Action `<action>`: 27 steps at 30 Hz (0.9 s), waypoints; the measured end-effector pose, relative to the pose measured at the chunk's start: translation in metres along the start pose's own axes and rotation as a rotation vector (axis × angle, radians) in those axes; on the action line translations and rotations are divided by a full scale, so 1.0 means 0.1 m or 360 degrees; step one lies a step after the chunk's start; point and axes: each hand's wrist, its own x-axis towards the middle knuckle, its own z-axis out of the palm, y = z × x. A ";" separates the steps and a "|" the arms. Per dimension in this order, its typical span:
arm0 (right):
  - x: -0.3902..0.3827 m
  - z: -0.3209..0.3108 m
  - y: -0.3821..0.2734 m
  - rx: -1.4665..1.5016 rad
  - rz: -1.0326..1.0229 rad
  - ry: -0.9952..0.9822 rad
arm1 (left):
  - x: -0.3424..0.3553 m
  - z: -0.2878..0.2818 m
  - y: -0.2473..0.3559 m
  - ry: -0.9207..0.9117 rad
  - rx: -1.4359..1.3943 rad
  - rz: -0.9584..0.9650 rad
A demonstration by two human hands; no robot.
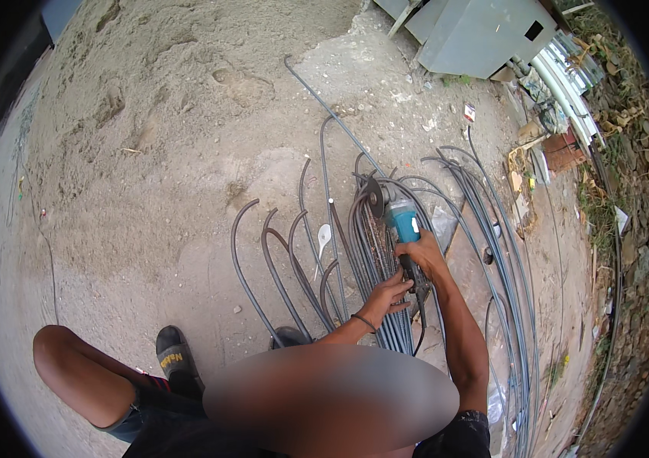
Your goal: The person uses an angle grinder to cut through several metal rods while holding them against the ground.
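Observation:
A teal and grey angle grinder (402,220) with a dark cutting disc (375,197) is above a bundle of grey metal rods (366,252). My right hand (422,253) is wrapped round the grinder's body. Lower down, my left hand (390,296) is at the rear of the tool, its fingers partly spread and touching the dark handle end. A black cord trails back from that end. The disc is close to the rods' bent far ends; I cannot tell whether it touches them.
More bent rods (271,259) lie left of the bundle, near my sandalled feet. A second bundle of long rods (504,275) runs along the right. A white plastic spoon-like piece (324,237) lies between rods. A grey metal box (485,38) stands at the far right, near a stone wall (645,320).

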 end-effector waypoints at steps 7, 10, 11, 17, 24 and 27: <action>-0.02 0.00 -0.06 -0.0040 -0.0001 0.0021 | 0.02 -0.02 -0.01 0.0001 -0.0014 0.0021; -0.01 0.01 -0.03 -0.0018 -0.0017 0.0022 | 0.02 -0.02 -0.01 0.0005 -0.0034 0.0011; 0.00 0.00 -0.02 -0.0019 -0.0017 0.0022 | 0.02 -0.01 -0.01 -0.0007 -0.0023 0.0012; 0.06 0.01 0.14 -0.0006 -0.0042 0.0061 | 0.02 0.00 -0.03 -0.0020 -0.0022 0.0018; 0.00 0.01 -0.02 0.0032 -0.0017 0.0022 | 0.02 -0.01 -0.01 -0.0013 -0.0020 0.0041; 0.02 0.02 -0.06 0.0096 -0.0019 0.0012 | 0.04 -0.03 -0.01 -0.0021 -0.0037 0.0069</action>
